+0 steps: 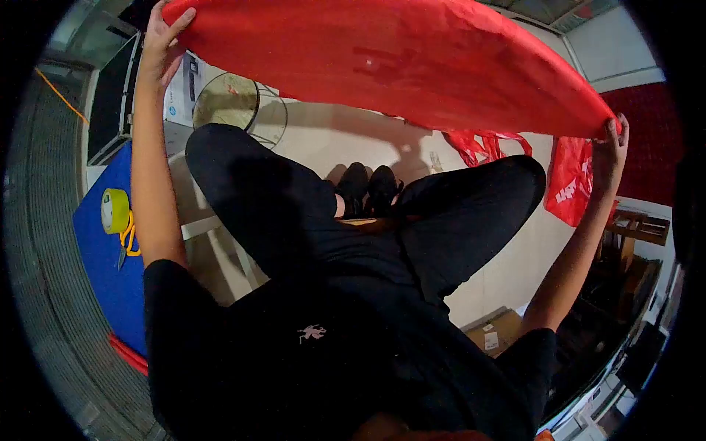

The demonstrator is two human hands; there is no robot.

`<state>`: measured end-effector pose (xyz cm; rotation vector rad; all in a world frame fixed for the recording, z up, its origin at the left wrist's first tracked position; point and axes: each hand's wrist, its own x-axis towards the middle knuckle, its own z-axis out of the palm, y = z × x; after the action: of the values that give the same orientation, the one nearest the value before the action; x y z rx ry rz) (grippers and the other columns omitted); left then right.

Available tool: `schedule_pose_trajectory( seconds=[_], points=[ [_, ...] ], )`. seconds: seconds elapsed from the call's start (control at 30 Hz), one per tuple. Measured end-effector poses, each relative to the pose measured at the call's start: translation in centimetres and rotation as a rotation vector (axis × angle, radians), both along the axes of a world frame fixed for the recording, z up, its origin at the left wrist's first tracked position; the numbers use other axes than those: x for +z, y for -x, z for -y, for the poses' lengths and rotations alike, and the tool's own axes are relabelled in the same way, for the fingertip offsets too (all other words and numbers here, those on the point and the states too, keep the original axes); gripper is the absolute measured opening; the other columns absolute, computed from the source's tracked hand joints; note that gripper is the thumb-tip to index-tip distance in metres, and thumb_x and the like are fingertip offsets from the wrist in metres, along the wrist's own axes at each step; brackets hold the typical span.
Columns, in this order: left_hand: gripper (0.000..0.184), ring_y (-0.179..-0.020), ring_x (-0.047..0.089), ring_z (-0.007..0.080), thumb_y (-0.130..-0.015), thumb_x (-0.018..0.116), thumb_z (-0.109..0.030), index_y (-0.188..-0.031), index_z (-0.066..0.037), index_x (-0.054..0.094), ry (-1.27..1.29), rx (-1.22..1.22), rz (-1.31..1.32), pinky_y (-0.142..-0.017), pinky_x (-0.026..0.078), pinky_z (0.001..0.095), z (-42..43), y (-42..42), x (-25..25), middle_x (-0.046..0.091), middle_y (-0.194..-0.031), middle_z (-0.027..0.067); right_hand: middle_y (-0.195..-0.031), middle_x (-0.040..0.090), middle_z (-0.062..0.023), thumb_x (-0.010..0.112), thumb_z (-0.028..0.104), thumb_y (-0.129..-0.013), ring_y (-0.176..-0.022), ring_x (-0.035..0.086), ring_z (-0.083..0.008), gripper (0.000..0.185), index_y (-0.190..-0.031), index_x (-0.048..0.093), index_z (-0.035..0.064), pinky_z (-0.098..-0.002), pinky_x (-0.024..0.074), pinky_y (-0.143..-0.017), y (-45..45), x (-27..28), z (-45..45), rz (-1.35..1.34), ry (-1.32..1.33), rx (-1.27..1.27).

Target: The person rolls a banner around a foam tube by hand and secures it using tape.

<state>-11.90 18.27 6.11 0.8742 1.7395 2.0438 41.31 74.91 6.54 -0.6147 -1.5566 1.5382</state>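
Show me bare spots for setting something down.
Free: pale floor between your black-trousered right leg and the brown cardboard box; blue surface nearer you than the yellow-handled scissors. Crowded: floor around the red, white-printed bag.

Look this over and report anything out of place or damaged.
Slightly untidy: crumpled red material lies loose on the floor, near a red bag with white print. Faint dark marks show on the red sheet held up by the left hand and right hand; I can't tell whether they are print or stains. No spill shows.
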Motion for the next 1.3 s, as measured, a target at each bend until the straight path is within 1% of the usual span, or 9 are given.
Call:
schedule_pose_trajectory(
  seconds=[0.13,0.17,0.23,0.3,0.7,0.8,0.93,1.23,1.3],
  points=[
    [0.062,-0.113,0.055,0.0227,-0.082,0.072,-0.003,-0.132,-0.008,0.035,-0.194,0.068,-0.029,-0.099,0.044,0.0393,0.0,-1.3,-0.9,0.054,-0.12,0.01,-0.113,0.055,-0.0067,0.065,0.005,-0.089,-0.098,0.059,-0.0154,0.045,-0.13,0.046,0.0103,-0.0276,0.0505,-0.07,-0.8,-1.7,-1.9,0.113,-0.421,0.044],
    [0.068,-0.113,0.055,0.0241,-0.081,0.072,0.0,-0.134,-0.007,0.031,-0.252,0.069,-0.021,-0.1,0.044,0.0412,0.1,-1.2,-1.0,0.053,-0.121,0.0119,-0.112,0.056,-0.0063,0.065,0.006,-0.09,-0.096,0.059,-0.0157,0.042,-0.128,0.047,0.0113,-0.0277,0.0504,-0.071,0.0,-1.1,0.1,0.284,-0.916,-0.104],
    [0.066,-0.112,0.055,0.0237,-0.081,0.071,0.001,-0.133,-0.008,0.031,-0.3,0.052,0.0,-0.099,0.044,0.0411,-0.3,-1.8,-0.5,0.054,-0.119,0.0104,-0.111,0.057,-0.0058,0.065,0.007,-0.09,-0.095,0.06,-0.016,0.039,-0.125,0.048,0.0124,-0.0279,0.0503,-0.072,0.8,-0.3,1.5,0.451,-1.413,-0.268],
    [0.063,-0.112,0.055,0.0228,-0.082,0.07,0.002,-0.131,-0.009,0.033,-0.385,0.073,-0.048,-0.099,0.044,0.0406,-0.8,-2.5,-0.3,0.054,-0.119,0.0086,-0.106,0.059,-0.0044,0.063,0.008,-0.092,-0.095,0.059,-0.0158,0.029,-0.118,0.052,0.0124,-0.0281,0.0497,-0.076,1.1,0.1,1.4,-0.238,-0.025,0.017],
    [0.038,-0.109,0.059,0.0219,-0.085,0.067,-0.001,-0.118,-0.01,0.049,-0.447,0.1,-0.126,-0.099,0.045,0.0393,0.2,-2.8,2.0,0.062,-0.116,0.0086,-0.112,0.066,-0.0052,0.06,0.013,-0.094,-0.104,0.062,-0.0201,0.017,-0.11,0.058,0.0142,-0.0394,0.0487,-0.091,-2.1,0.7,-0.8,-0.396,-0.09,0.014],
    [0.035,-0.109,0.06,0.0216,-0.086,0.067,-0.001,-0.116,-0.009,0.052,-0.446,0.115,-0.082,-0.098,0.047,0.0387,0.3,-2.5,1.4,0.063,-0.114,0.0085,-0.099,0.068,-0.005,0.061,0.012,-0.094,-0.071,0.06,-0.009,0.016,-0.109,0.056,0.0143,-0.0234,0.0452,-0.059,-0.1,2.1,2.4,-0.478,-0.107,-0.105],
    [0.033,-0.107,0.061,0.0215,-0.085,0.068,-0.002,-0.116,-0.007,0.056,-0.459,0.128,0.007,-0.096,0.048,0.0368,0.2,-2.3,0.8,0.065,-0.11,0.0084,-0.1,0.068,-0.0041,0.061,0.011,-0.094,-0.071,0.06,-0.0092,0.015,-0.108,0.057,0.0149,-0.0243,0.046,-0.06,-1.8,1.4,-0.2,-0.453,-0.081,-0.085],
    [0.032,-0.104,0.062,0.0183,-0.085,0.069,-0.001,-0.115,-0.002,0.059,-0.245,0.168,0.002,-0.094,0.048,0.033,1.2,-1.7,0.4,0.066,-0.11,0.009,-0.108,0.067,-0.0054,0.061,0.01,-0.093,-0.099,0.063,-0.0148,0.026,-0.118,0.056,0.0106,-0.0302,0.0519,-0.079,-2.9,1.2,-2.0,-0.488,-0.076,-0.117],
    [0.032,-0.103,0.062,0.0184,-0.084,0.069,-0.001,-0.115,-0.002,0.059,-0.257,0.159,0.002,-0.094,0.048,0.0328,1.6,-1.5,-0.2,0.066,-0.111,0.0094,-0.114,0.064,-0.0056,0.06,0.015,-0.094,-0.11,0.057,-0.0189,0.029,-0.122,0.055,0.0097,-0.043,0.0425,-0.1,-3.7,0.6,-3.0,-0.287,-0.025,-0.146]
  ],
)
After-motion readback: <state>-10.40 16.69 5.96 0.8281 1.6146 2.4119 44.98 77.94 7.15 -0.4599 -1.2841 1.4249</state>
